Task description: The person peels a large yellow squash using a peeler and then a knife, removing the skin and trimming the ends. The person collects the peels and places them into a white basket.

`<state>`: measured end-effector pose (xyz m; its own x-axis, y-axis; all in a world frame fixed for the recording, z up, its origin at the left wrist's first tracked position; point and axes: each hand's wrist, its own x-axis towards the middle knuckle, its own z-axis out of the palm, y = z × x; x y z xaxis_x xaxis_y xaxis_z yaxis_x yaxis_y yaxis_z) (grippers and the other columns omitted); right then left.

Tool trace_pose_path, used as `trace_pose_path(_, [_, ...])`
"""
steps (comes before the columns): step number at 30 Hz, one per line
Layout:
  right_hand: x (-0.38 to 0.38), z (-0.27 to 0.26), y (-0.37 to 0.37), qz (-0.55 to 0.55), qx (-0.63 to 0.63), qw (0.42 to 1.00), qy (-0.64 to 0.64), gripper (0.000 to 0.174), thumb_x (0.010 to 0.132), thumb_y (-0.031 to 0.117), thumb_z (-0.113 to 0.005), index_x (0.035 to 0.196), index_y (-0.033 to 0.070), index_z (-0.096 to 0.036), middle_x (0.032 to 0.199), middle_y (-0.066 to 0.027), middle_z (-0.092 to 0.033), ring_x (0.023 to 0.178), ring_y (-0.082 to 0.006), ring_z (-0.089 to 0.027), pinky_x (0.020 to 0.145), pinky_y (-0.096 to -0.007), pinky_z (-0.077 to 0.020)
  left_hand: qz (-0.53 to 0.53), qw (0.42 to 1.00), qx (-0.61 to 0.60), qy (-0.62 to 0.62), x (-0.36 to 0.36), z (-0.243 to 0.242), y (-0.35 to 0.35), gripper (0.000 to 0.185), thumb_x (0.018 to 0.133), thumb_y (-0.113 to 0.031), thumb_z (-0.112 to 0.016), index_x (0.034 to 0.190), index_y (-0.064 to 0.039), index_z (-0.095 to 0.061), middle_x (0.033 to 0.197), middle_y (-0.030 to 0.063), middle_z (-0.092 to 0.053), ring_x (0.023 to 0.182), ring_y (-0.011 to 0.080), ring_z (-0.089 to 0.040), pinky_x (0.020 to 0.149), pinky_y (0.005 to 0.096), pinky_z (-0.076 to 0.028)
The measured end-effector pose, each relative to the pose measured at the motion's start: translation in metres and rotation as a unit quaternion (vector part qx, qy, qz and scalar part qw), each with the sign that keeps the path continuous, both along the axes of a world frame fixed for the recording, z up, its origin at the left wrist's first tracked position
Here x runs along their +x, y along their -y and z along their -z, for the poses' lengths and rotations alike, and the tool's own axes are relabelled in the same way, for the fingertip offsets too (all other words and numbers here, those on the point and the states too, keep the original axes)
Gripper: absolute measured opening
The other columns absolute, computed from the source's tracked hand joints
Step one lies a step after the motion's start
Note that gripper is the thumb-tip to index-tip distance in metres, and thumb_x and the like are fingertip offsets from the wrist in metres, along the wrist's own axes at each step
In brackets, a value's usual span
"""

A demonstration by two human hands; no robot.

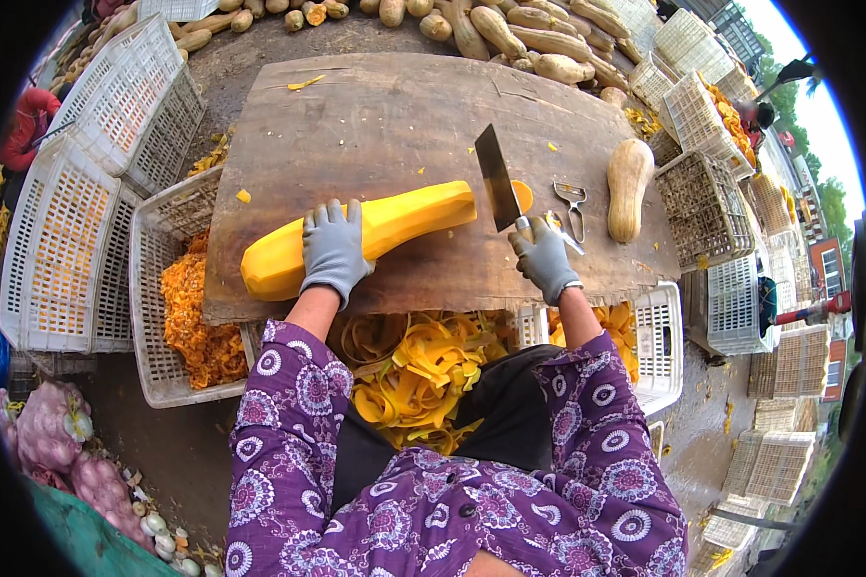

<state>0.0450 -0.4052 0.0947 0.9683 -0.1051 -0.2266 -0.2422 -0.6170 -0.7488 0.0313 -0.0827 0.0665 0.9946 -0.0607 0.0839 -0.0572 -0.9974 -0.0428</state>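
Observation:
A long peeled squash [404, 216] lies across the wooden board [375, 122]. My left hand [332, 245], in a grey glove, rests over its thick end with the fingers spread across the top. In my right hand [545, 260], also gloved, is the handle of a cleaver [499, 180], its blade upright just past the squash's narrow end. A cut round slice of squash [523, 195] shows behind the blade. Right of it lie a Y-shaped peeler [574, 209] and another tool [564, 234], partly hidden by my hand. Farther right sits an unpeeled squash [629, 191].
A white crate [187, 400] of orange squash pulp [202, 324] stands at the board's left. Peel strips [426, 368] pile up between my legs. Another white crate [660, 346] holds squash pieces at right. Stacked crates flank both sides; whole squashes [498, 32] are heaped beyond the board.

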Motion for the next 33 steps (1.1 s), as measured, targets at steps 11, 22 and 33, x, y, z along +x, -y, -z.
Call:
trace_pose_path(11, [0.012, -0.045, -0.04, -0.04, 0.031, 0.947, 0.317, 0.024, 0.095, 0.017, -0.065, 0.106, 0.0, -0.053, 0.078, -0.0196, -0.066, 0.069, -0.0331, -0.068, 0.063, -0.0396, -0.0524, 0.013, 1.0, -0.008, 0.003, 0.01, 0.003, 0.014, 0.095, 0.058, -0.043, -0.091, 0.137, -0.01, -0.051, 0.123, 0.0144, -0.055, 0.116, 0.0317, -0.053, 0.104, 0.0444, -0.04])
trace_pose_path(22, [0.019, 0.046, -0.028, -0.161, -0.065, 0.985, -0.023, 0.03, 0.098, 0.027, -0.057, 0.112, 0.001, -0.053, 0.09, -0.0263, -0.068, 0.079, -0.0408, -0.068, 0.07, -0.0472, -0.0534, 0.02, 0.997, 0.017, -0.079, 0.044, 0.001, 0.047, 0.076, 0.065, -0.046, -0.087, 0.122, -0.007, -0.057, 0.114, 0.0123, -0.066, 0.108, 0.0278, -0.064, 0.097, 0.0413, -0.047])
trace_pose_path(33, [0.031, 0.013, 0.055, -0.108, 0.161, 0.963, -0.185, 0.021, 0.098, 0.026, -0.059, 0.105, 0.007, -0.054, 0.069, 0.0009, -0.049, 0.051, -0.0106, -0.048, 0.045, -0.0276, -0.0393, 0.059, 0.993, 0.01, -0.1, 0.059, 0.001, 0.098, 0.074, 0.065, -0.044, -0.087, 0.121, -0.007, -0.058, 0.113, 0.0123, -0.067, 0.107, 0.0271, -0.065, 0.097, 0.0414, -0.048])
